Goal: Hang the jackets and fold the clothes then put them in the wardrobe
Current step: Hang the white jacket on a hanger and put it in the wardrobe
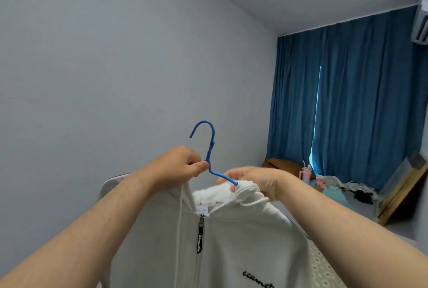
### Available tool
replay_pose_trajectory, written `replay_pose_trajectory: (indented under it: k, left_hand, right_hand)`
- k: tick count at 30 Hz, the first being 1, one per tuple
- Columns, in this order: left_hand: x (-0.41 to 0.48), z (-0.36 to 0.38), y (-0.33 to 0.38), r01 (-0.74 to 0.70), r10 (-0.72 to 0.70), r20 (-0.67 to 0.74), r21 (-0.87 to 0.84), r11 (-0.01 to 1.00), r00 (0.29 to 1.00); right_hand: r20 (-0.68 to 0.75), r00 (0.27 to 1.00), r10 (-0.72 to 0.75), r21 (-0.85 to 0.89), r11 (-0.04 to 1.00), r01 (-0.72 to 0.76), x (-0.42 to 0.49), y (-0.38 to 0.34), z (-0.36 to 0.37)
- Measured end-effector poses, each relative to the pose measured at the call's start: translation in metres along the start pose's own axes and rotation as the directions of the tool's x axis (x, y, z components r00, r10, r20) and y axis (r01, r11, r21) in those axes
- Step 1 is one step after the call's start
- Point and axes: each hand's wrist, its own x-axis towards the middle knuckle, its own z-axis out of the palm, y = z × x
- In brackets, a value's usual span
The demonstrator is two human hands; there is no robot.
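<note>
Left hand: pinches the blue hanger below its hook.
Right hand: grips the white zip hoodie collar at the hanger's arm.
Hoodie: held up in mid-air.
Risk: the bunched collar could slip off the arm.

The hanger is bright blue. The jacket is off-white, with a black zip pull and black script lettering. The curtains are deep blue, the wall pale grey-blue. The bottle is pink above, pale blue below.

Soft even daylight, curtain gap glowing, edges warped
</note>
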Motion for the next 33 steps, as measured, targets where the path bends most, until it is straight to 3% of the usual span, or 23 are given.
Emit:
replay_pose_trajectory:
  k: [2,4,8,10,13,17,22,25,29,33]
  left_hand:
    - [-0.002,0.001,-0.004,0.028,-0.027,0.027,-0.008,1.000,0.999]
    - [-0.004,0.002,-0.005,0.046,-0.048,0.066,0.027,0.999,0.997]
    - [-0.002,0.004,-0.005,0.016,-0.027,0.058,0.179,0.984,0.998]
    - [0.001,0.006,-0.004,-0.050,0.065,-0.045,0.284,0.958,0.997]
    - [0.003,0.012,0.000,-0.094,0.121,-0.132,0.196,0.976,0.984]
    - [0.005,0.023,0.010,0.012,-0.016,0.031,0.142,0.990,0.999]
    - [-0.012,0.033,0.002,0.131,-0.127,0.051,-0.071,0.989,0.991]
    - [-0.029,0.029,-0.003,0.155,-0.153,0.044,-0.059,0.986,0.987]
    - [-0.058,0.010,-0.021,0.236,-0.235,0.061,-0.014,0.972,0.970]
    - [-0.101,-0.022,-0.048,0.341,-0.305,0.285,-0.084,0.936,0.909]
  right_hand:
    - [-0.101,0.991,-0.093,0.102,0.989,0.103,0.001,-0.007,-0.010]
    - [-0.245,0.950,-0.195,0.073,0.973,0.219,-0.002,-0.018,-0.017]
    - [-0.356,0.866,-0.352,0.099,0.907,0.409,-0.014,-0.037,-0.021]
    - [-0.396,0.834,-0.384,0.090,0.888,0.452,-0.017,-0.038,-0.019]
    - [-0.441,0.810,-0.386,-0.072,0.915,0.397,-0.020,-0.032,-0.011]
    - [-0.412,0.834,-0.369,-0.285,0.921,0.267,-0.014,-0.017,-0.002]
    - [-0.287,0.890,-0.354,-0.332,0.908,0.254,-0.004,0.003,0.012]
    - [-0.251,0.884,-0.394,-0.458,0.853,0.251,0.005,0.011,0.031]
    - [-0.315,0.841,-0.440,-0.322,0.883,0.342,0.024,0.009,0.064]
    - [-0.265,0.824,-0.500,-0.276,0.858,0.432,0.039,-0.009,0.100]
